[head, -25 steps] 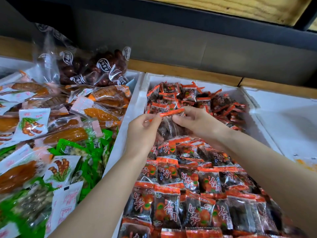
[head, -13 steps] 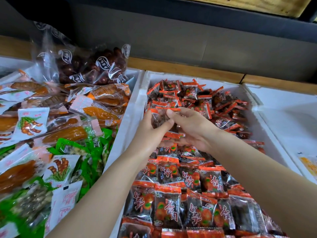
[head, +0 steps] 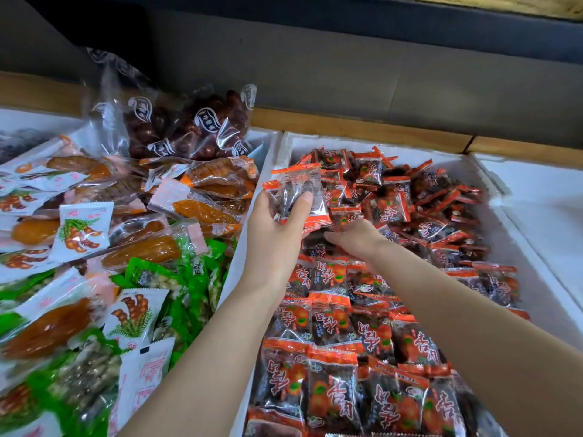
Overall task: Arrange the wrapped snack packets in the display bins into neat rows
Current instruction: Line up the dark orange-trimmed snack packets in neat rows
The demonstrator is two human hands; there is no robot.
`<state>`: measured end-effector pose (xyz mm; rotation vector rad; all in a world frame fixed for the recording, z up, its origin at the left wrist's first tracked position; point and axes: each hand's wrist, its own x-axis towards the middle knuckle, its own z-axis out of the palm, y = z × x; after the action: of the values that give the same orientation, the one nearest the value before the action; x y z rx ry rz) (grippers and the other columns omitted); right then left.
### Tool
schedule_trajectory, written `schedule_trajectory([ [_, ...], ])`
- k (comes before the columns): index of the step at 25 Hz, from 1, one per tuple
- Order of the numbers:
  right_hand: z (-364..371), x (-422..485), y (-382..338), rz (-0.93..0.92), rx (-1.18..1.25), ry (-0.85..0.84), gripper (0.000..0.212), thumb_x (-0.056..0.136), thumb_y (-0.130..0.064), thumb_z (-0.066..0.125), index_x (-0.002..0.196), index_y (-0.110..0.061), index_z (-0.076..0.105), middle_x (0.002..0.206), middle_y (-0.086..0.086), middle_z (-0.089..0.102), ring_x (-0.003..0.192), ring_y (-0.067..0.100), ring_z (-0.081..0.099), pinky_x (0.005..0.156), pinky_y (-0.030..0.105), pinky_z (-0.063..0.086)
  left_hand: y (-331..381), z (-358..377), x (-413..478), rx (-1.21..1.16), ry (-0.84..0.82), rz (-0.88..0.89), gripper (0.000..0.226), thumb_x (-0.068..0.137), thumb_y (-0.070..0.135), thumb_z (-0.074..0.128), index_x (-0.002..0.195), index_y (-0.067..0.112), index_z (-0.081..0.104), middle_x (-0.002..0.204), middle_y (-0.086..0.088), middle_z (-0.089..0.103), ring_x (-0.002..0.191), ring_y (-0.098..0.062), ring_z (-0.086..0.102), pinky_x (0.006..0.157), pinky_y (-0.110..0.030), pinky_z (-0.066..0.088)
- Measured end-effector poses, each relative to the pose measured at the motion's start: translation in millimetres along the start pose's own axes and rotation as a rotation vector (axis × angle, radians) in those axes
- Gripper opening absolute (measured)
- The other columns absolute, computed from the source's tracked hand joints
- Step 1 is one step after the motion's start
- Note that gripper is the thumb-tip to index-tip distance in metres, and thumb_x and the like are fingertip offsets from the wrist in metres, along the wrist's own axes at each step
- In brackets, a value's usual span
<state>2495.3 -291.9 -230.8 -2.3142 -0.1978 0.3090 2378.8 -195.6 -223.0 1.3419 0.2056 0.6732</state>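
Observation:
A white foam bin (head: 281,146) holds orange-and-black wrapped snack packets. Its near part has packets lying in rows (head: 331,323); the far part is a loose heap (head: 413,200). My left hand (head: 271,234) is raised over the bin's left side and grips a small stack of these packets (head: 296,187), thumb across the front. My right hand (head: 356,239) lies palm down just below that stack, its fingers reaching left onto packets where the rows meet the heap. The fingertips are partly hidden under the held stack.
To the left, another bin (head: 249,203) is heaped with mixed packets in orange, green and white, with a clear bag of dark red fruit (head: 189,127) at its back. A white foam bin (head: 542,197) lies to the right. A wooden ledge (head: 362,124) runs behind.
My left hand has lifted up and left with a stack of packets. My right hand has let go and dropped onto the packets below. The camera has moved closer.

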Motion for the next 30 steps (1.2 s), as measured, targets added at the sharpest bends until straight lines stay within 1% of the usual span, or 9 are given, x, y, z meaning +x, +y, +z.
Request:
schedule_trajectory([
  [6,-9.8,8.5,0.0,-0.018,0.195,0.149,0.024,0.084,-0.011,0.069,0.105,0.000,0.066,0.098,0.014,0.069,0.077,0.024,0.067,0.081,0.036,0.057,-9.9,-0.9,5.5,-0.024,0.036,-0.060,0.082,0.082,0.050,0.066,0.149,0.024,0.026,0.152,0.007,0.032,0.138,-0.016,0.035,0.109,-0.047,0.037],
  [8,-25.3,2.9,2.8,-0.071,0.169,0.257,0.026,0.084,-0.013,0.069,0.108,-0.002,0.066,0.097,0.011,0.069,0.075,0.020,0.064,0.082,0.036,0.056,-11.5,-0.4,6.7,-0.029,0.025,-0.081,0.089,0.081,0.053,0.066,0.151,0.025,0.019,0.157,0.005,0.023,0.141,-0.017,0.030,0.111,-0.047,0.035],
  [11,-50.1,-22.9,1.9,-0.214,0.374,0.363,0.025,0.088,-0.012,0.063,0.111,-0.004,0.063,0.089,0.003,0.068,0.075,0.016,0.065,0.074,0.027,0.057,-13.4,-0.4,5.6,0.076,0.020,-0.077,0.078,0.086,0.048,0.062,0.149,0.019,0.026,0.153,0.005,0.032,0.139,-0.015,0.033,0.114,-0.043,0.030],
  [13,-60.1,-48.4,3.3,-0.348,0.481,0.287,0.014,0.091,-0.011,0.059,0.104,-0.009,0.063,0.089,0.003,0.068,0.074,0.013,0.064,0.063,0.016,0.053,-14.4,0.2,5.2,0.173,0.010,-0.097,0.075,0.085,0.050,0.061,0.146,0.017,0.032,0.149,0.003,0.039,0.136,-0.017,0.038,0.113,-0.044,0.032],
  [16,-60.4,-72.0,7.4,-0.450,0.400,0.107,0.013,0.089,-0.009,0.060,0.098,-0.017,0.065,0.085,-0.001,0.068,0.072,0.004,0.064,0.060,0.013,0.050,-14.7,2.1,4.7,0.145,-0.057,-0.232,0.098,0.059,0.071,0.059,0.143,0.025,0.037,0.145,0.003,0.045,0.129,-0.023,0.047,0.103,-0.051,0.042],
  [21,-63.4,-70.9,10.3,-0.423,0.285,0.006,0.018,0.084,-0.004,0.066,0.090,-0.020,0.069,0.072,-0.004,0.067,0.068,0.010,0.061,0.063,0.018,0.053,-6.7,9.1,-4.2,0.125,-0.244,-0.291,0.048,0.093,0.049,0.050,0.133,0.022,0.045,0.134,0.004,0.052,0.111,-0.014,0.059,0.096,-0.045,0.050],
  [23,-61.9,-70.7,9.4,-0.428,0.255,0.007,0.017,0.079,-0.005,0.070,0.090,-0.019,0.068,0.068,-0.006,0.066,0.065,0.013,0.061,0.069,0.026,0.055,-3.1,9.9,-9.5,0.178,-0.336,-0.284,0.042,0.093,0.053,0.045,0.128,0.029,0.046,0.128,0.013,0.052,0.109,-0.005,0.055,0.100,-0.041,0.047],
  [26,-57.3,-75.8,2.8,-0.468,0.256,0.030,0.018,0.074,-0.009,0.074,0.086,-0.018,0.064,0.071,0.001,0.065,0.059,0.010,0.064,0.067,0.025,0.056,1.2,8.8,-14.6,0.215,-0.434,-0.195,0.035,0.081,0.055,0.063,0.109,0.036,0.054,0.111,0.020,0.064,0.105,-0.001,0.059,0.096,-0.030,0.048],
  [30,-63.8,-61.3,-0.6,-0.438,0.459,0.048,0.015,0.086,-0.020,0.065,0.099,-0.013,0.061,0.088,0.002,0.069,0.073,0.007,0.068,0.075,0.022,0.056,3.5,9.2,-13.0,0.217,-0.242,-0.042,0.028,0.083,0.032,0.070,0.107,0.028,0.057,0.100,0.013,0.067,0.087,0.006,0.062,0.076,-0.011,0.046],
])
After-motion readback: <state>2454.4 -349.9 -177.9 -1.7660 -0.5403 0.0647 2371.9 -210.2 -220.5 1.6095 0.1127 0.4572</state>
